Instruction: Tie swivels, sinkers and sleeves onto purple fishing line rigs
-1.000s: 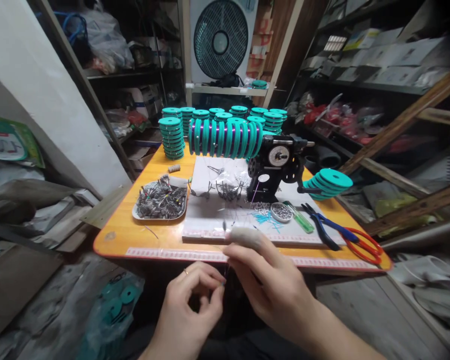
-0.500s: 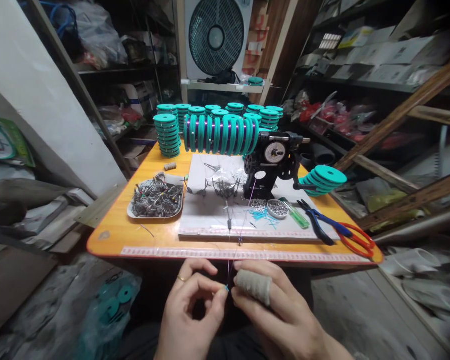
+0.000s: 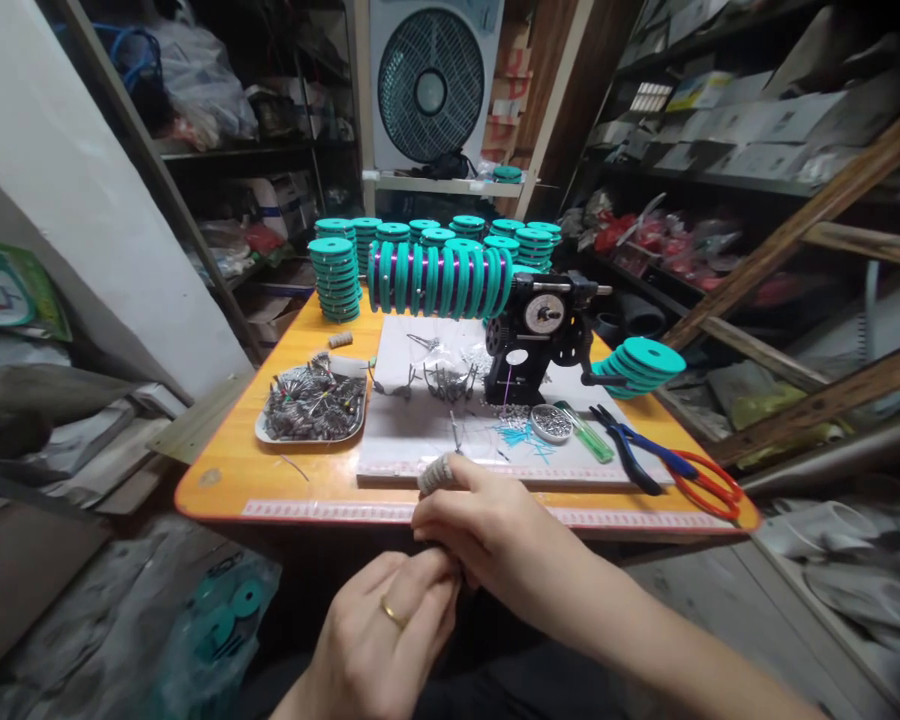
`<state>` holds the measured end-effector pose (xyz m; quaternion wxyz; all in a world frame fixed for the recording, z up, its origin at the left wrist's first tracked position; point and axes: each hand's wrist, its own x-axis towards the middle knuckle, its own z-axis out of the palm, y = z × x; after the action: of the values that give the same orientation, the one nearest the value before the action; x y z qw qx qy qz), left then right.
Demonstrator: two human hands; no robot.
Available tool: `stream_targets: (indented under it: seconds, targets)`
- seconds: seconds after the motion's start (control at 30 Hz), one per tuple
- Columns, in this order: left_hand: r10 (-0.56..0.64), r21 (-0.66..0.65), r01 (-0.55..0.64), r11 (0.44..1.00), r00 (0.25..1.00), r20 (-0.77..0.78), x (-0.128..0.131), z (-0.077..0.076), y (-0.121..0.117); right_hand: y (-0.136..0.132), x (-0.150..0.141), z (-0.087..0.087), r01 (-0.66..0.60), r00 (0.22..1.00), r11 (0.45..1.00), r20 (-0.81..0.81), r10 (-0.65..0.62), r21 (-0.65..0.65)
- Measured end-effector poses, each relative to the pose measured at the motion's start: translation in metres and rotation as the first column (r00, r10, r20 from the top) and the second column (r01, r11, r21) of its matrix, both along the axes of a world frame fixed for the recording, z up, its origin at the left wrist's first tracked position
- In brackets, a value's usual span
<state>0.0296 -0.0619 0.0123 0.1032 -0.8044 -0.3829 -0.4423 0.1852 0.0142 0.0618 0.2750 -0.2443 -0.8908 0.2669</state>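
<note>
The left hand (image 3: 394,625) and right hand (image 3: 487,520) meet at the counter's (image 3: 217,465) near edge, fingers curled inward; whether they pinch anything is hidden. A ribbed grey wrap (image 3: 435,474) covers one right fingertip. Just beyond, a slim grey piece (image 3: 456,436) lies over the smooth white board (image 3: 401,440); it looks small and rigid, best pinched by its body. The purple line (image 3: 508,388) by the black winding machine (image 3: 529,330) should be light, limp and slippery, while the teal foam spools (image 3: 439,282) look soft-rimmed and grippy.
</note>
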Motion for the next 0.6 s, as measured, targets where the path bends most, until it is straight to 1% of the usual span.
stream_targets:
  seconds: [0.03, 0.07, 0.1, 0.13, 0.17, 0.2, 0.23, 0.27, 0.3, 0.33, 0.4, 0.43, 0.47, 0.5, 0.53, 0.57, 0.6]
  targets:
    - [-0.006, -0.087, 0.012, 0.996, 0.998, 0.069, 0.001, -0.003, -0.001, -0.003, 0.002, -0.002, 0.022, 1.000, 0.999, -0.021, -0.021, 0.049]
    - [0.015, -0.237, 0.034, 0.971, 0.980, 0.199, 0.003, -0.006, -0.002, -0.007, 0.006, -0.005, 0.060, 0.997, 0.992, -0.062, -0.054, 0.110]
    - [0.078, -0.417, 0.089, 0.905, 0.927, 0.367, 0.005, -0.009, -0.003, -0.012, 0.011, -0.007, 0.118, 0.988, 0.979, -0.116, -0.099, 0.169]
    - [0.182, -0.580, 0.205, 0.789, 0.823, 0.538, 0.008, -0.013, -0.005, -0.018, 0.016, -0.009, 0.182, 0.973, 0.962, -0.178, -0.146, 0.204]
    - [0.323, -0.670, 0.366, 0.646, 0.663, 0.675, 0.012, -0.017, -0.007, -0.025, 0.021, -0.012, 0.241, 0.955, 0.951, -0.225, -0.195, 0.197]
    - [0.471, -0.673, 0.535, 0.511, 0.480, 0.740, 0.017, -0.021, -0.009, -0.031, 0.026, -0.014, 0.284, 0.938, 0.948, -0.247, -0.244, 0.141]
    - [0.595, -0.615, 0.670, 0.415, 0.311, 0.741, 0.022, -0.024, -0.010, -0.038, 0.029, -0.018, 0.302, 0.929, 0.952, -0.236, -0.286, 0.038]
    - [0.678, -0.547, 0.754, 0.363, 0.189, 0.711, 0.028, -0.026, -0.012, -0.044, 0.031, -0.023, 0.301, 0.928, 0.949, -0.202, -0.315, -0.093]
    - [0.724, -0.493, 0.805, 0.331, 0.119, 0.680, 0.033, -0.028, -0.013, -0.049, 0.032, -0.029, 0.299, 0.928, 0.927, -0.156, -0.337, -0.228]
    - [0.746, -0.462, 0.828, 0.318, 0.082, 0.661, 0.037, -0.029, -0.013, -0.054, 0.031, -0.036, 0.307, 0.923, 0.887, -0.121, -0.366, -0.345]
    - [0.761, -0.448, 0.841, 0.304, 0.069, 0.645, 0.045, -0.031, -0.014, -0.062, 0.028, -0.051, 0.329, 0.891, 0.792, -0.108, -0.441, -0.514]
    - [0.766, -0.435, 0.851, 0.294, 0.062, 0.639, 0.047, -0.031, -0.014, -0.065, 0.027, -0.058, 0.322, 0.871, 0.755, -0.133, -0.473, -0.571]
    - [0.771, -0.419, 0.863, 0.281, 0.057, 0.634, 0.048, -0.032, -0.014, -0.068, 0.027, -0.064, 0.309, 0.853, 0.738, -0.169, -0.495, -0.600]
    - [0.775, -0.398, 0.880, 0.261, 0.055, 0.630, 0.048, -0.032, -0.013, -0.070, 0.028, -0.068, 0.297, 0.842, 0.748, -0.207, -0.499, -0.594]
    - [0.780, -0.369, 0.900, 0.233, 0.054, 0.624, 0.048, -0.033, -0.013, -0.073, 0.031, -0.070, 0.295, 0.840, 0.791, -0.249, -0.482, -0.536]
    - [0.786, -0.337, 0.920, 0.199, 0.055, 0.616, 0.047, -0.033, -0.013, -0.074, 0.035, -0.071, 0.309, 0.850, 0.851, -0.277, -0.447, -0.426]
    - [0.792, -0.302, 0.939, 0.164, 0.057, 0.608, 0.047, -0.033, -0.012, -0.076, 0.040, -0.071, 0.331, 0.872, 0.903, -0.277, -0.404, -0.274]
